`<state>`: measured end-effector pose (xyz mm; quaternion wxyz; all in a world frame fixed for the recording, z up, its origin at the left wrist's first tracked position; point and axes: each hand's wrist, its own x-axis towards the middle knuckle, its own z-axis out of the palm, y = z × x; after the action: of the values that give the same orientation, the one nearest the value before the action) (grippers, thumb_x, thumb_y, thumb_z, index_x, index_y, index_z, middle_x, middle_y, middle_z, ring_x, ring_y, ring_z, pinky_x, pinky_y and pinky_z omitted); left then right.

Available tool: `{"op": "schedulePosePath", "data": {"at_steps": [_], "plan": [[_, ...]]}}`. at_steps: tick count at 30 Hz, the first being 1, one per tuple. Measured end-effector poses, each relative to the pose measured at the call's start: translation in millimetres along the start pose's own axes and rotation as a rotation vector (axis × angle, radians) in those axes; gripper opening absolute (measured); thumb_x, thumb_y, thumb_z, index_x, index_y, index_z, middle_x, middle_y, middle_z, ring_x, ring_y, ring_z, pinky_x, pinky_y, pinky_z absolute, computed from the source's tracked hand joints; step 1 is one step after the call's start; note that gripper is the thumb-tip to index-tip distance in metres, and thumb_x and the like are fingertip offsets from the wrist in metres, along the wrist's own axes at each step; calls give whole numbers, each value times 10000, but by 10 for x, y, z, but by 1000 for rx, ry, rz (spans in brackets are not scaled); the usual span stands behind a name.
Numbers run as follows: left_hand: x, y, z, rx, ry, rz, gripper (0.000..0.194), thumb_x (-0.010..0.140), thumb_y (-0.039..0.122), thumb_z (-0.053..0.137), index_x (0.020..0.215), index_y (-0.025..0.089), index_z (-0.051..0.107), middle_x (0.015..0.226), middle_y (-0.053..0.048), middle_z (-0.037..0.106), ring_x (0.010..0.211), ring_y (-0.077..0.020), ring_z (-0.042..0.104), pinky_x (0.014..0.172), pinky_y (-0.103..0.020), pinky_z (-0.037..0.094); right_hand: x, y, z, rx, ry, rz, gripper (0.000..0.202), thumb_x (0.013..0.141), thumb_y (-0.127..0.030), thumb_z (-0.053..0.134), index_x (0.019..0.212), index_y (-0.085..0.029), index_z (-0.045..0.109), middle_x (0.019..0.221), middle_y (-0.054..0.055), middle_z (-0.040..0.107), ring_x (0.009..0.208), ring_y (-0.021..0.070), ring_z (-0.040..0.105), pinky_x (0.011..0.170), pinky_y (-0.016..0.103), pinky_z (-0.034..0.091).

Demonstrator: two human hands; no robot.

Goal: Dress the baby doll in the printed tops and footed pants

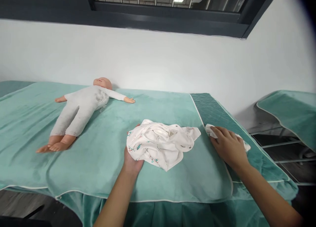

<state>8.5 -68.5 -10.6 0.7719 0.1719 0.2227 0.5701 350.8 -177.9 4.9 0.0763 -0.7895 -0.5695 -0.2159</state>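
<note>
A crumpled white cloth with small coloured prints (160, 143) lies at the middle of the green bed cover, its snap-edged flap pointing right. My left hand (133, 158) holds its left side, with the palm under it and most fingers hidden by the fabric. To the right, my right hand (228, 146) is closed over a smaller white cloth (211, 131) on the darker green strip; parts of that cloth show on both sides of the fingers. A baby doll in a pale bodysuit (82, 100) lies on its back at the left, arms spread, apart from both hands.
Behind the bed cover (172, 187) stands a white wall (148, 59) below a dark window frame (160, 18). A second green-covered surface (293, 112) and a metal rack (283, 144) are at the right. Dark floor shows at the lower left.
</note>
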Motion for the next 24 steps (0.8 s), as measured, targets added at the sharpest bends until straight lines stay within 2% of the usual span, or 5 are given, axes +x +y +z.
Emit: {"op": "schedulePosePath", "data": {"at_steps": [7, 12, 15, 18, 24], "plan": [[-31, -10, 63, 44, -19, 22, 437, 858, 381, 624, 1276, 252, 625, 1175, -59, 721, 1156, -264, 640, 1010, -401, 510, 24, -66, 6, 4, 44, -50, 450, 946, -413, 477, 1351, -219, 505, 1422, 121, 526, 1335, 346, 430, 1066, 569, 325], [8, 235, 132, 226, 13, -29, 449, 870, 460, 575, 1242, 217, 641, 1186, -58, 702, 1105, -261, 649, 927, -376, 537, 176, -432, -208, 252, 87, -185, 452, 963, -408, 463, 1361, -196, 495, 1422, 124, 530, 1382, 310, 398, 1150, 555, 262], [12, 502, 227, 553, 66, 35, 522, 853, 556, 571, 1237, 209, 637, 1195, -72, 687, 1105, -269, 639, 873, -346, 530, 385, -827, -319, 534, -68, -289, 460, 966, -406, 465, 1375, -198, 477, 1403, 101, 547, 1297, 241, 492, 1076, 400, 405], [-32, 649, 361, 1040, -3, 109, 548, 797, 581, 636, 1212, 223, 635, 1213, -66, 675, 1095, -267, 629, 872, -333, 507, 621, -1279, -371, 666, -159, -383, 431, 971, -372, 462, 1374, -221, 485, 1371, 76, 576, 1250, 223, 527, 1050, 377, 410], [-90, 520, 525, 2060, -135, 440, 274, 857, 265, 561, 1119, 239, 635, 1147, -54, 675, 1018, -259, 634, 842, -362, 475, 927, -1812, -556, 517, -308, -544, 230, 979, -328, 455, 1114, -269, 632, 1111, 18, 681, 961, 175, 633, 754, 268, 414]]}}
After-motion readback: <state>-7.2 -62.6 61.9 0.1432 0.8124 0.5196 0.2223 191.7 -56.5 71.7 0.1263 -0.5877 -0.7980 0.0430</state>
